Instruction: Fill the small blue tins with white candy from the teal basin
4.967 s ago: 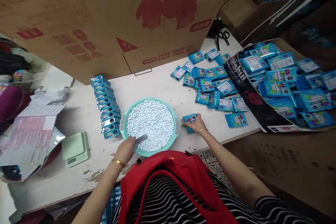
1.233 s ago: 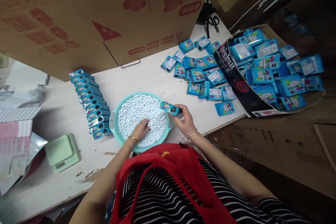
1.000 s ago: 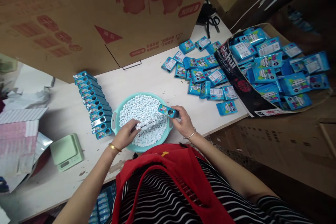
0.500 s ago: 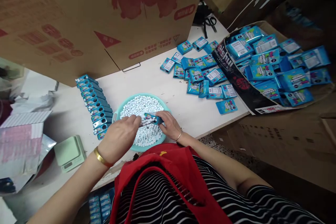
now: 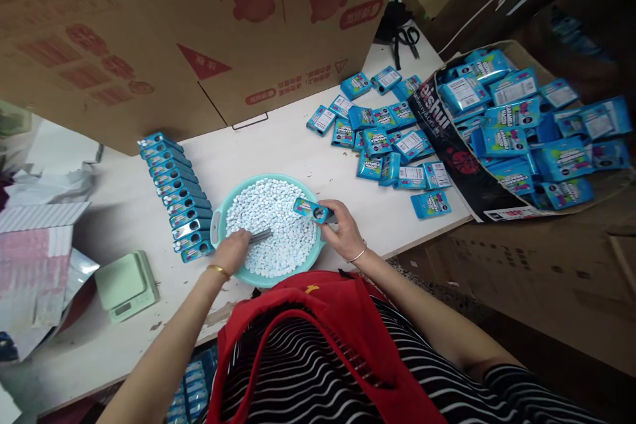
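1. Blue candy carton (image 5: 305, 207): located above the 2 o'clock rim of the turquoise basin (image 5: 252, 279) at the dial centre; 12 o'clock points away from you. The carton is tilted, with a dark round opening at the end nearer your fingers.
2. Right hand (image 5: 342, 232): positioned at 3 o'clock. Your thumb and fingers are closed on the outer end of the carton.
3. Narrow grey scoop (image 5: 261, 236): its tip points toward 3 o'clock, over the white candy pieces (image 5: 283, 245) that fill the basin. You cannot tell whether the tip touches them.
4. Left hand (image 5: 232, 252): positioned at 8 o'clock, at the basin edge. Your fingers are closed on the rear end of the scoop.
5. Row of blue cartons (image 5: 176, 202): stands between 9 and 10 o'clock, just beside the basin, packed side by side with round openings visible.
6. Loose blue packs (image 5: 376, 142): scattered on the white worktop (image 5: 278, 149) between 1 and 2 o'clock, some overlapping. A single pack (image 5: 430, 204) lies apart near 3 o'clock.
7. Black-printed open box (image 5: 440, 139): between 2 and 3 o'clock, heaped with similar blue packs.
8. Pale green digital scale (image 5: 126, 285): at 8 o'clock, well apart from the basin.
9. Black-handled scissors (image 5: 410, 38): at 1 o'clock, on the far part of the worktop.
10. Large cardboard box (image 5: 199, 33): at 12 o'clock, red-printed side facing you.
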`<state>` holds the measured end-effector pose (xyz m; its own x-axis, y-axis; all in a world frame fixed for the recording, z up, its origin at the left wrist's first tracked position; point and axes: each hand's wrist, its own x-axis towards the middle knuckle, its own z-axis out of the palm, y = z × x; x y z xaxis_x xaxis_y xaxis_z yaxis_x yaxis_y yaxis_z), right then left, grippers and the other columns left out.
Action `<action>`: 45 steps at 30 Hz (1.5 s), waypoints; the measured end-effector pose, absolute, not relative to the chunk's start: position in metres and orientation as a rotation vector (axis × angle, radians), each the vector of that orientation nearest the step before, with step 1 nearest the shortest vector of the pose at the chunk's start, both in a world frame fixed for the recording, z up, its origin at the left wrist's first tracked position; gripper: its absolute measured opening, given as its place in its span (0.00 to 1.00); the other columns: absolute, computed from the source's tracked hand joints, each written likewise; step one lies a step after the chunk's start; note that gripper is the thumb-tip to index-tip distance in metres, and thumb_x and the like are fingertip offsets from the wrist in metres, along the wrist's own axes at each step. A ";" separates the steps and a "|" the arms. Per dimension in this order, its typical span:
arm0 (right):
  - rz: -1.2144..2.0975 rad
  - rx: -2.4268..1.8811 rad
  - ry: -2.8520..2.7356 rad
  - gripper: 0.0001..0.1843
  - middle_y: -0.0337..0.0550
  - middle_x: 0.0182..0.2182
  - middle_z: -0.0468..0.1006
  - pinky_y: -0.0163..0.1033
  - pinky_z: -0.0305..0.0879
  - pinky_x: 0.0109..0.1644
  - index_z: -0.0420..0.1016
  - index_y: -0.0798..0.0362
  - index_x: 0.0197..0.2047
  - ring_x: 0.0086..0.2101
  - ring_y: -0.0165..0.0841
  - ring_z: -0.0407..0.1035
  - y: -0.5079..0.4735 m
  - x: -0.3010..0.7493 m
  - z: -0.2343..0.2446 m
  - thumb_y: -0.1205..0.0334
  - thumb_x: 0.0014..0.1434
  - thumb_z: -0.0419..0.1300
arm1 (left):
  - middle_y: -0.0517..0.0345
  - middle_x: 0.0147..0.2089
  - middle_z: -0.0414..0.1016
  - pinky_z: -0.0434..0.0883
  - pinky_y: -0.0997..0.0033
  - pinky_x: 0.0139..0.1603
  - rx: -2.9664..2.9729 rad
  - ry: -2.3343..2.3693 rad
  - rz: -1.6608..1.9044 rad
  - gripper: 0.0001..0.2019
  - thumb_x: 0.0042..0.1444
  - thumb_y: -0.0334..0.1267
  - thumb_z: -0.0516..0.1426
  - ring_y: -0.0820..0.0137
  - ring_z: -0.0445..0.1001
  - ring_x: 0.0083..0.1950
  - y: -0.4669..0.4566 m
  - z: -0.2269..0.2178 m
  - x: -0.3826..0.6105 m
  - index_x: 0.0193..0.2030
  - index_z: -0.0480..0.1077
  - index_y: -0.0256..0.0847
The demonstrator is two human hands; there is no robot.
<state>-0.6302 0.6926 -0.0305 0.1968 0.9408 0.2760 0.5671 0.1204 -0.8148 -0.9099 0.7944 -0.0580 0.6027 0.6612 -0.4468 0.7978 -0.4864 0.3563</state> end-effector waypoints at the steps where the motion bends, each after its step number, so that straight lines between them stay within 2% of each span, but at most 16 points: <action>1: 0.510 -1.574 -1.464 0.21 0.49 0.47 0.71 0.51 0.67 0.53 0.63 0.49 0.53 0.48 0.41 0.67 0.692 -0.627 -0.029 0.70 0.55 0.55 | 0.48 0.40 0.71 0.68 0.64 0.40 2.276 1.150 -0.300 0.07 0.57 0.32 0.50 0.62 0.71 0.41 0.788 -0.075 -0.901 0.39 0.68 0.38; 5: 0.513 -1.644 -1.393 0.19 0.48 0.46 0.72 0.49 0.68 0.51 0.64 0.49 0.52 0.46 0.41 0.69 0.691 -0.620 -0.026 0.66 0.57 0.57 | 0.47 0.46 0.70 0.68 0.63 0.47 2.223 1.097 -0.168 0.09 0.59 0.32 0.49 0.62 0.71 0.47 0.770 -0.114 -0.860 0.43 0.66 0.39; 10: 0.525 -1.688 -1.330 0.17 0.47 0.44 0.73 0.47 0.69 0.48 0.64 0.50 0.51 0.43 0.39 0.69 0.688 -0.620 -0.028 0.62 0.58 0.58 | 0.50 0.46 0.71 0.69 0.64 0.49 2.131 1.015 -0.063 0.09 0.60 0.35 0.50 0.65 0.71 0.46 0.770 -0.110 -0.861 0.46 0.65 0.40; 14: 0.542 -1.674 -1.357 0.17 0.47 0.43 0.73 0.47 0.68 0.48 0.64 0.50 0.51 0.43 0.40 0.69 0.686 -0.623 -0.030 0.64 0.57 0.58 | 0.52 0.43 0.70 0.69 0.66 0.47 2.092 0.960 0.070 0.12 0.62 0.42 0.49 0.67 0.71 0.44 0.776 -0.073 -0.888 0.48 0.63 0.39; 17: 0.512 -1.630 -1.437 0.19 0.48 0.44 0.72 0.50 0.68 0.50 0.64 0.49 0.51 0.45 0.41 0.68 0.687 -0.627 -0.032 0.67 0.56 0.56 | 0.53 0.42 0.70 0.68 0.66 0.46 2.109 0.906 0.178 0.12 0.63 0.43 0.49 0.68 0.70 0.43 0.782 -0.030 -0.901 0.48 0.64 0.39; 23: 0.480 -1.499 -1.640 0.23 0.50 0.46 0.72 0.53 0.67 0.52 0.64 0.50 0.53 0.48 0.43 0.66 0.695 -0.645 -0.037 0.73 0.53 0.53 | 0.52 0.42 0.71 0.69 0.65 0.44 2.312 0.826 0.061 0.12 0.64 0.43 0.49 0.66 0.70 0.43 0.797 0.046 -0.897 0.48 0.64 0.40; 28: 0.527 -1.433 -1.697 0.25 0.50 0.46 0.72 0.53 0.66 0.53 0.64 0.51 0.53 0.48 0.43 0.65 0.700 -0.662 -0.039 0.74 0.51 0.52 | 0.50 0.42 0.72 0.69 0.64 0.40 2.551 0.866 -0.219 0.11 0.62 0.39 0.48 0.63 0.71 0.41 0.795 0.084 -0.872 0.47 0.66 0.40; 31: 0.532 -1.404 -1.719 0.26 0.51 0.46 0.72 0.53 0.66 0.53 0.63 0.51 0.54 0.48 0.43 0.65 0.699 -0.667 -0.039 0.75 0.51 0.52 | 0.51 0.38 0.71 0.68 0.65 0.36 2.685 0.918 -0.365 0.08 0.61 0.33 0.48 0.63 0.71 0.38 0.786 0.104 -0.856 0.42 0.67 0.39; 36: 0.564 -1.368 -1.668 0.26 0.51 0.46 0.71 0.53 0.66 0.54 0.62 0.52 0.54 0.49 0.42 0.65 0.697 -0.669 -0.040 0.75 0.52 0.52 | 0.51 0.33 0.69 0.68 0.63 0.35 2.827 0.919 -0.475 0.11 0.60 0.26 0.45 0.62 0.70 0.36 0.775 0.129 -0.850 0.36 0.68 0.40; 38: 0.582 -1.356 -1.638 0.26 0.50 0.46 0.71 0.53 0.66 0.55 0.62 0.51 0.54 0.50 0.41 0.65 0.697 -0.669 -0.041 0.75 0.52 0.51 | 0.52 0.35 0.69 0.69 0.63 0.34 2.807 0.945 -0.428 0.09 0.61 0.31 0.47 0.62 0.71 0.36 0.776 0.130 -0.859 0.37 0.68 0.40; 40: 0.610 -1.353 -1.623 0.26 0.50 0.47 0.71 0.52 0.66 0.55 0.61 0.51 0.54 0.50 0.41 0.66 0.698 -0.669 -0.040 0.75 0.52 0.52 | 0.52 0.40 0.70 0.70 0.64 0.35 2.727 0.954 -0.286 0.08 0.62 0.40 0.50 0.63 0.72 0.37 0.781 0.122 -0.869 0.43 0.67 0.41; 43: 0.653 -1.364 -1.649 0.24 0.50 0.47 0.72 0.49 0.68 0.54 0.62 0.52 0.54 0.48 0.39 0.67 0.697 -0.675 -0.036 0.71 0.53 0.56 | 0.49 0.54 0.66 0.72 0.64 0.44 2.561 0.876 0.018 0.24 0.57 0.52 0.55 0.62 0.72 0.48 0.787 0.090 -0.876 0.57 0.60 0.43; 45: 0.704 -1.366 -1.699 0.21 0.48 0.45 0.73 0.46 0.69 0.52 0.63 0.52 0.52 0.47 0.38 0.68 0.697 -0.678 -0.034 0.68 0.53 0.59 | 0.49 0.55 0.66 0.72 0.63 0.48 2.483 0.815 0.154 0.26 0.57 0.53 0.55 0.61 0.71 0.51 0.790 0.062 -0.871 0.58 0.59 0.45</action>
<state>-0.6783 0.6974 -0.0343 -0.0694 0.9649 0.2535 0.5031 0.2532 -0.8263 -0.8715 0.7897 0.0624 0.8128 0.5803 -0.0520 0.5216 -0.6849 0.5088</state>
